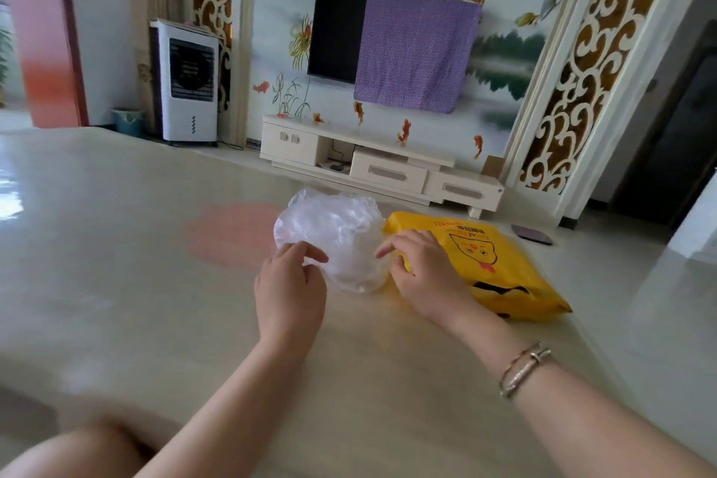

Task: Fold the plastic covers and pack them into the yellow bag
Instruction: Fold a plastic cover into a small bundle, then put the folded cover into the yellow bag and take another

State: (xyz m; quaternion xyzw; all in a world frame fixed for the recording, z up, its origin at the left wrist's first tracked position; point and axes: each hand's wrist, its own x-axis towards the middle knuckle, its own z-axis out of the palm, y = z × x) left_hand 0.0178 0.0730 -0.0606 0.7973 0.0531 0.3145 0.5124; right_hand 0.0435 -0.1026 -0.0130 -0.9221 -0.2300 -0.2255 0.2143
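The fingers (310, 254) of the left hand (289, 289) pinch the near left edge of the crumpled clear plastic covers (337, 237), and the right hand (421, 275) grasps their right edge. The covers lie on the pale beige counter (155, 283), touching the flat yellow plastic bag (500, 272) on their right.

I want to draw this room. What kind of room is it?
Most likely a living room in a home. A television half draped with a purple cloth hangs on a flower-painted wall, above a low cream TV cabinet, and a white air cooler stands in the corner.
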